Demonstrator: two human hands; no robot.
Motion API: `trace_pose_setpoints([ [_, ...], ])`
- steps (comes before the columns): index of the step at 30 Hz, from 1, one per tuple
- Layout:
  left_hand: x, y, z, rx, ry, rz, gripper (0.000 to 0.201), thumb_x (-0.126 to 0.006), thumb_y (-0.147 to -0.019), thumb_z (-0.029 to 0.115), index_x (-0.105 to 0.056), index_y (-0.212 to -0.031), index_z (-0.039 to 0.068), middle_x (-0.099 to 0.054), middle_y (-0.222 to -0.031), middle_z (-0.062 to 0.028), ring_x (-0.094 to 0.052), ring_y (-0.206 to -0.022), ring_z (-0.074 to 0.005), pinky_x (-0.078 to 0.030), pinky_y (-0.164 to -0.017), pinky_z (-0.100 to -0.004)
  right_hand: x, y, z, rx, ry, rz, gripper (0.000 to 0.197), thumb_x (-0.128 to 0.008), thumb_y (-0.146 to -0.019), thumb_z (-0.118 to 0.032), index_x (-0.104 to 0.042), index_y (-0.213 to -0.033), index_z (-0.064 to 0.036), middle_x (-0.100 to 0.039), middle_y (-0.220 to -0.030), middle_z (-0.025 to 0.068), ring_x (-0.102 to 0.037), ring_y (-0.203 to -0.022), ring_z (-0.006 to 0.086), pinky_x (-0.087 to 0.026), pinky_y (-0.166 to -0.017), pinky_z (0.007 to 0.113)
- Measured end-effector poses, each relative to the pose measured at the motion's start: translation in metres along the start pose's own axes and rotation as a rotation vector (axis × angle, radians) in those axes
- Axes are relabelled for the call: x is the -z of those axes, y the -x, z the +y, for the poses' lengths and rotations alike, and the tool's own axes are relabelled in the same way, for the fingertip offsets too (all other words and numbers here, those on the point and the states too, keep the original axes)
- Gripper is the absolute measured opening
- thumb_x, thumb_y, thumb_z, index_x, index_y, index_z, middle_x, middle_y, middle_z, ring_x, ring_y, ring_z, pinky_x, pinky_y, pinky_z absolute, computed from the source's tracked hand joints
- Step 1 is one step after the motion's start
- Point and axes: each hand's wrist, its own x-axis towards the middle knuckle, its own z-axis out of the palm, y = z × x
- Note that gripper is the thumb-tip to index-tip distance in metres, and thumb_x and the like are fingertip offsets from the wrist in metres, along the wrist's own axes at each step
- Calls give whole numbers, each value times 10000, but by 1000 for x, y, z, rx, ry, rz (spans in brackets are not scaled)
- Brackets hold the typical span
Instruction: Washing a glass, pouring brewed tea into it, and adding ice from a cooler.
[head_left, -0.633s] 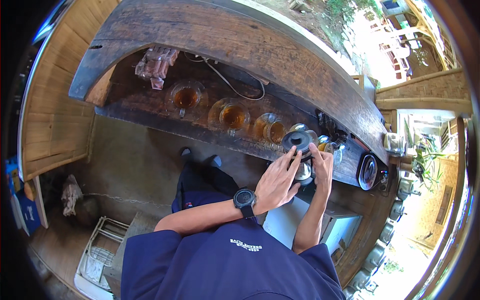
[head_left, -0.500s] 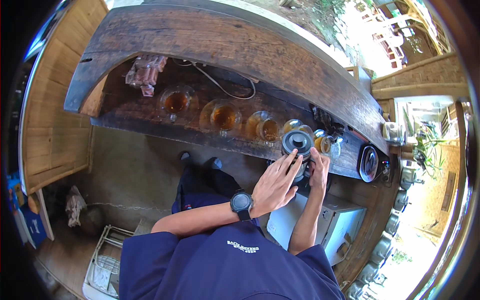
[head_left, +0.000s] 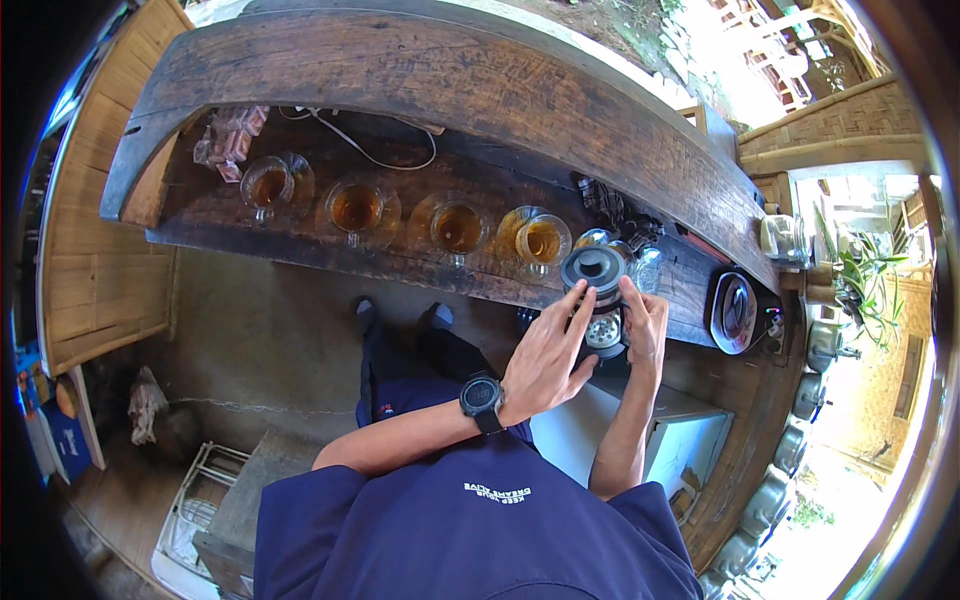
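A French press (head_left: 594, 268) with a round dark lid and clear glass body is between my hands, over the counter's near edge. Its perforated metal filter shows through the glass below the lid. My right hand (head_left: 645, 325) is closed around its right side, probably at the handle, which the fingers hide. My left hand (head_left: 540, 370) lies against it from the left, with long fingers stretched out and fingertips on the lid's rim. Left of the press stands a row of several glass cups of amber drink, the nearest being a glass cup (head_left: 543, 240) on a clear saucer.
A dark wooden counter (head_left: 300, 250) runs across, with a raised plank (head_left: 420, 70) behind it. Pink packets (head_left: 232, 140) and a white cable (head_left: 375, 158) lie at the back. An oval tray (head_left: 735, 312) sits right, a white cabinet (head_left: 685, 440) below, and a wooden stool (head_left: 250, 500) lower left.
The French press now shows more of its glass side and filter, below the lid. Both hands stay on it. The cups appear farther left as the view has shifted.
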Motion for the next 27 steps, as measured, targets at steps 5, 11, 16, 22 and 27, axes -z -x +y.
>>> trace_pose_setpoints([
  [5,-19,-11,-3,97,-20,72,901,-724,-805,175,-201,-1507,-40,-287,-1499,-269,-405,-1312,-442,-373,-1086,-449,2,-28,-3,55,156,-89,557,-682,-884,-461,-632,-575,-1,-387,-491,-64,-327,-499,37,-212,-462,274],
  [11,-25,-14,-4,169,-28,117,898,-710,-814,206,-195,-1505,-46,-282,-1501,-272,-378,-1345,-444,-373,-1100,-448,-1,-46,-18,71,256,-180,563,-706,-840,-525,-749,-732,26,-576,-530,20,-491,-541,70,-389,-520,285],
  [16,-28,-14,-5,201,-14,133,912,-702,-819,218,-170,-1508,-52,-264,-1509,-285,-354,-1362,-450,-370,-1104,-447,-4,-61,-13,122,329,-226,586,-711,-822,-548,-741,-715,28,-587,-518,52,-502,-520,85,-399,-506,301],
  [22,-30,-13,-6,216,39,138,919,-694,-823,223,-153,-1500,-82,-254,-1499,-321,-328,-1375,-461,-346,-1119,-449,-8,-65,-19,155,414,-225,623,-718,-816,-542,-689,-629,52,-549,-472,75,-498,-485,97,-401,-486,327],
  [27,-29,-13,-8,205,37,156,903,-687,-829,222,-162,-1493,-96,-254,-1496,-329,-323,-1378,-462,-332,-1127,-447,-10,-64,-23,160,475,-202,629,-719,-812,-545,-687,-639,59,-558,-479,95,-513,-488,106,-413,-487,340],
])
